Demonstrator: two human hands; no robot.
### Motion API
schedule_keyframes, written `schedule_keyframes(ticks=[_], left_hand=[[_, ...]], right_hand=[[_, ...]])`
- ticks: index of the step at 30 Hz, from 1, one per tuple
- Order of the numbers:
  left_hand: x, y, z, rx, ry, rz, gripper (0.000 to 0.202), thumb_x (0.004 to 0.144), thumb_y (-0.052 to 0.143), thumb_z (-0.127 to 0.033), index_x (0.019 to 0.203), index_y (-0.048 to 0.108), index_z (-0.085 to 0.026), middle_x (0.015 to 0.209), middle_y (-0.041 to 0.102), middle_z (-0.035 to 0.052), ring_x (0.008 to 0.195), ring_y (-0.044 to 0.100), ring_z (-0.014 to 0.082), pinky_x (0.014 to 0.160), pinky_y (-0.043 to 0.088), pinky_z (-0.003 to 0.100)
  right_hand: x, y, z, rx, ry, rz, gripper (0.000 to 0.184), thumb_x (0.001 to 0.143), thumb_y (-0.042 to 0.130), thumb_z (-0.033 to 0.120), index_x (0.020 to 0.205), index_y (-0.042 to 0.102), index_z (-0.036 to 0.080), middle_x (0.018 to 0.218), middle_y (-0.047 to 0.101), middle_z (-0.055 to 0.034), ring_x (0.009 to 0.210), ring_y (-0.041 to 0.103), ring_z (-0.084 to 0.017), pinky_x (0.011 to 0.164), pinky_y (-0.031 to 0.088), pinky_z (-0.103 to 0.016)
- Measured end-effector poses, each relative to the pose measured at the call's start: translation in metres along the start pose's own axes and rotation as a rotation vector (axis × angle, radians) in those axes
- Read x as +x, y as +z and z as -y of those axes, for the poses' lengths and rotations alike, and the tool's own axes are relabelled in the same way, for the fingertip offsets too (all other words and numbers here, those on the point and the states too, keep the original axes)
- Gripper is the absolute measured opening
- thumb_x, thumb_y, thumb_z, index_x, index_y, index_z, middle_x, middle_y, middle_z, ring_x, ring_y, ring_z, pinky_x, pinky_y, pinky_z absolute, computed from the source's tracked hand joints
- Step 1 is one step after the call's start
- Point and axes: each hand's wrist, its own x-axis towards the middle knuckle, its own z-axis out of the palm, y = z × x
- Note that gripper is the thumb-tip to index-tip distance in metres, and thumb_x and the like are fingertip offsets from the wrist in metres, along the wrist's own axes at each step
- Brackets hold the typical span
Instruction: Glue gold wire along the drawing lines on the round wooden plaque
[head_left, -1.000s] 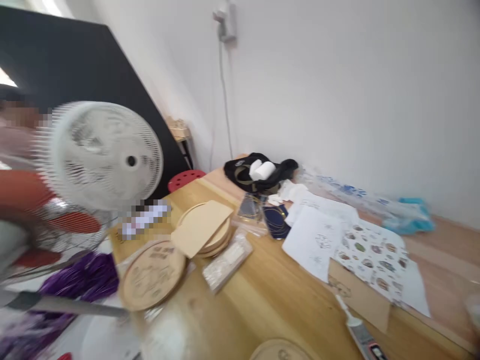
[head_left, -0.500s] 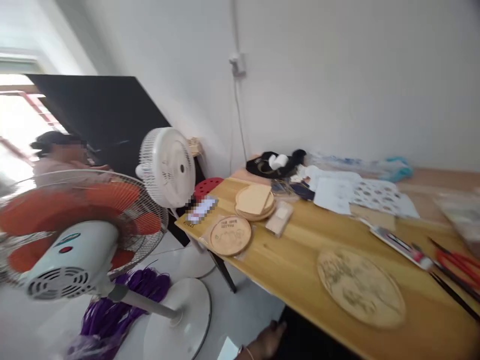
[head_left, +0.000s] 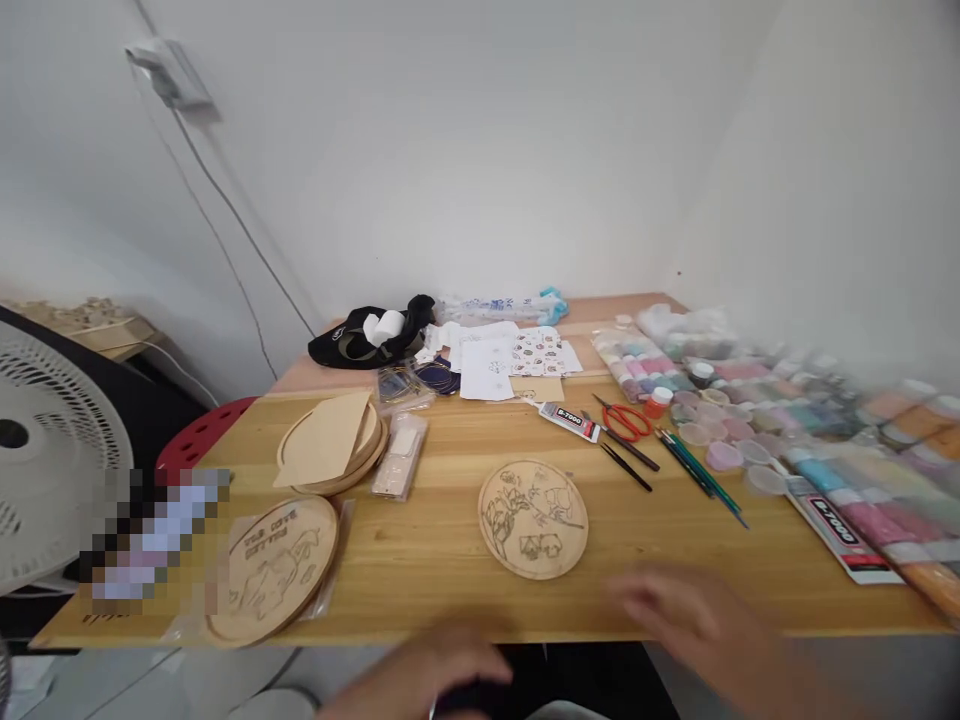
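A round wooden disc [head_left: 533, 517] with an engraved line drawing lies flat in the middle of the wooden table [head_left: 450, 560]. My right hand [head_left: 694, 620] hovers over the table's front edge, just right of and below the disc; it is smeared by motion and nothing shows in it. My left hand [head_left: 420, 668] is lower, below the front edge, with its fingers bent down toward something dark and hidden from view. A second engraved disc [head_left: 274, 568] in a clear wrapper lies at the front left.
A stack of plain wooden rounds [head_left: 334, 450], a glue tube [head_left: 568, 420], red scissors [head_left: 626, 420], brushes [head_left: 701, 475] and printed papers [head_left: 510, 355] lie behind. Rows of coloured bead jars [head_left: 757, 410] fill the right side. A black bag [head_left: 367, 340] is at the back. A white fan [head_left: 45, 460] stands left.
The view has swung right, from the fans and a person on the left to the whole tabletop. Both of my hands have come into view at the bottom edge.
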Motion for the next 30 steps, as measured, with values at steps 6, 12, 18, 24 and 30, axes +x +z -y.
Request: schedule_keyframes(ticks=[6,12,18,24,30], left_hand=[[0.145,-0.078,0.013,0.194,-0.010,-0.542,0.016,0.086,0.053,-0.017,0.093,0.068,-0.016,0.091,0.070,0.0077,0.083,0.063,0.0205,0.076,0.050,0.033],[0.171,-0.068,0.051,0.142,0.070,-0.561,0.017,0.085,0.051,-0.010,0.088,0.066,-0.017,0.084,0.067,0.0037,0.079,0.061,0.0162,0.072,0.047,0.028],[0.162,-0.066,0.054,0.094,0.119,-0.543,0.013,0.090,0.053,-0.015,0.090,0.066,-0.018,0.084,0.067,0.0029,0.077,0.060,0.0149,0.070,0.046,0.027],[0.160,-0.063,0.053,0.206,0.254,-0.511,0.008,0.090,0.059,-0.020,0.088,0.066,-0.017,0.082,0.066,0.0029,0.078,0.059,0.0158,0.070,0.044,0.028],[0.160,-0.057,0.057,0.300,0.303,-0.489,0.008,0.090,0.059,-0.017,0.090,0.067,-0.018,0.083,0.066,0.0018,0.080,0.057,0.0160,0.071,0.043,0.029]], right_hand=[[0.141,-0.005,0.023,-0.341,-0.416,0.291,0.019,0.083,0.054,0.013,0.089,0.072,0.017,0.095,0.069,-0.0094,0.093,0.063,-0.023,0.084,0.047,-0.035],[0.157,0.026,0.012,-0.358,-0.450,0.330,0.009,0.083,0.063,0.019,0.084,0.071,0.017,0.093,0.065,-0.0088,0.091,0.059,-0.024,0.082,0.045,-0.037],[0.161,0.039,-0.009,-0.311,-0.599,0.197,0.013,0.088,0.059,0.017,0.080,0.069,0.019,0.085,0.066,-0.0046,0.081,0.058,-0.018,0.075,0.043,-0.032],[0.160,0.042,-0.018,-0.362,-0.704,0.037,0.021,0.093,0.050,0.020,0.084,0.069,0.018,0.075,0.066,-0.0035,0.071,0.057,-0.017,0.067,0.041,-0.030],[0.154,0.041,-0.011,-0.294,-0.701,-0.028,0.022,0.094,0.047,0.019,0.093,0.068,0.019,0.076,0.067,-0.0034,0.070,0.058,-0.016,0.065,0.043,-0.028]])
